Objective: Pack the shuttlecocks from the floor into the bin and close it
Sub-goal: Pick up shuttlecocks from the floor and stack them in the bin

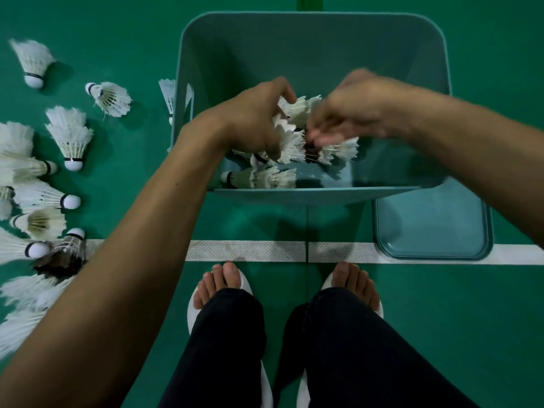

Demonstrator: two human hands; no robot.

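Note:
An open teal bin stands on the green floor in front of me. Both hands are over its near half. My left hand grips a bunch of white shuttlecocks, fingers curled round them. My right hand is blurred, its fingers down among the same feathers; whether it holds any is unclear. Several shuttlecocks lie on the bin's bottom near the front wall. Many more shuttlecocks are scattered on the floor to the left, one dark-feathered.
The bin's teal lid lies flat on the floor at the bin's front right corner, across a white court line. One shuttlecock leans against the bin's left wall. My feet in white sandals stand just behind the line.

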